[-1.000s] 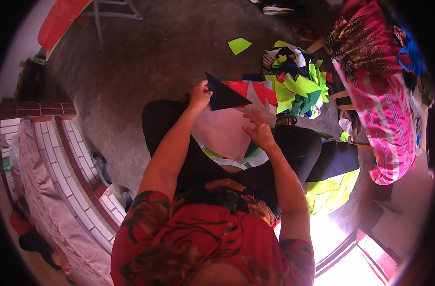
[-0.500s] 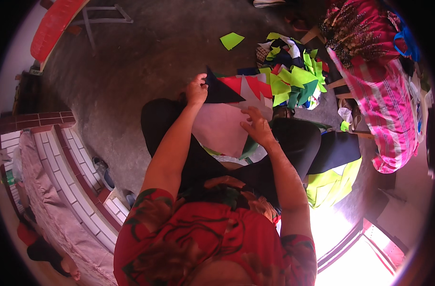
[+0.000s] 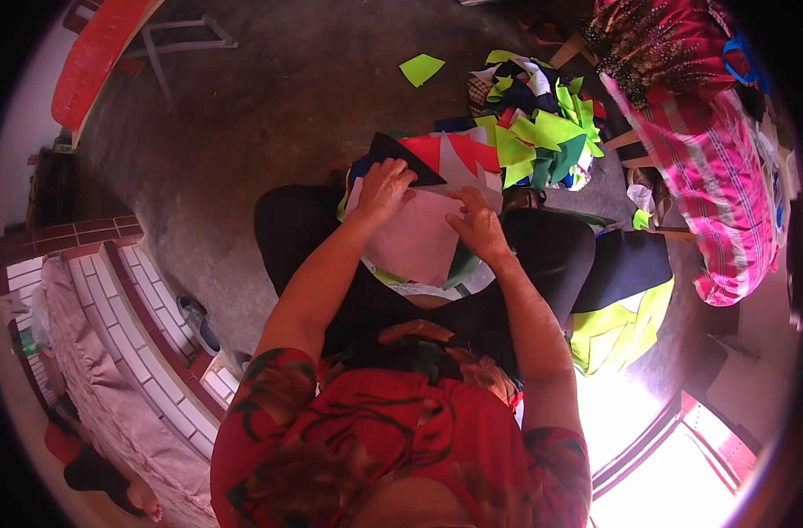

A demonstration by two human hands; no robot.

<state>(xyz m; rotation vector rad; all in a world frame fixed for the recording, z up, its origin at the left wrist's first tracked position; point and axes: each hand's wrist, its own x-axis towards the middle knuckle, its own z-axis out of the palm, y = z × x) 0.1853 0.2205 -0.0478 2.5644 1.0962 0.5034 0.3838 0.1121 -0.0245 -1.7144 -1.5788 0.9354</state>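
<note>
Across my lap lies a pale pinkish-grey cloth piece (image 3: pixel 415 238), spread flat. At its far edge sits a dark triangular cloth scrap (image 3: pixel 400 151), beside red and white pointed scraps (image 3: pixel 459 154). My left hand (image 3: pixel 387 187) rests on the dark scrap and the pale cloth's far left edge, fingers laid down and apart. My right hand (image 3: pixel 481 225) is on the right part of the pale cloth, its fingers spread and slightly bent. Neither hand visibly grips anything. Green and yellow scraps show under the pale cloth's near edge.
A heap of mixed scraps (image 3: pixel 547 132) lies on the floor ahead right, with a lone lime-green scrap (image 3: pixel 422 69) near it. A pink checked cloth (image 3: pixel 696 194) hangs at right. Lime-yellow cloth (image 3: pixel 622 330) sits by my right leg. Another person's foot (image 3: pixel 146 502) shows at lower left.
My left hand has come down and right from the dark scrap's raised left corner onto its lower edge. The scrap now lies flatter. My right hand has shifted only slightly.
</note>
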